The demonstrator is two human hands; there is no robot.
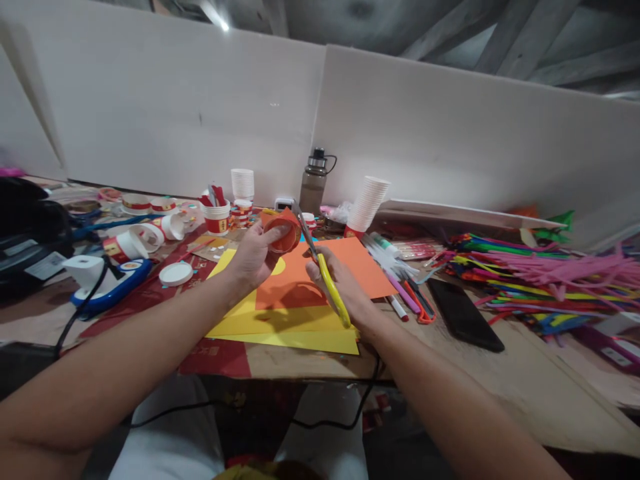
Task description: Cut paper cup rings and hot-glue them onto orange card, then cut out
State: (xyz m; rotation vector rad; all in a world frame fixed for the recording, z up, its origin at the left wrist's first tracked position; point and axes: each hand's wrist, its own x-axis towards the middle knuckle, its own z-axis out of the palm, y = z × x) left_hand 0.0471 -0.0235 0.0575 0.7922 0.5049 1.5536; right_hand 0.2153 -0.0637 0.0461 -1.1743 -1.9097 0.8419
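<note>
My left hand (253,257) pinches an orange paper piece (281,235) with a round, cup-like form, the thumb pressed on its face. In my right hand (334,270) are scissors (327,283) with yellow handles. Their blades point up and away, close to the right edge of the orange piece; whether they touch it I cannot tell. Below both hands lie an orange paper sheet (370,267) and yellow sheets (300,339), with hand shadows on them. A yellow rounded shape (279,267) shows on the orange sheet beside my left wrist.
A bottle (314,183) and stacked white cups (369,203) stand behind. Left are a red-white cup (217,219), a white lid (176,273) and a blue power strip (113,290). Right are markers (407,297), a black phone (465,313) and colourful pipe cleaners (555,270).
</note>
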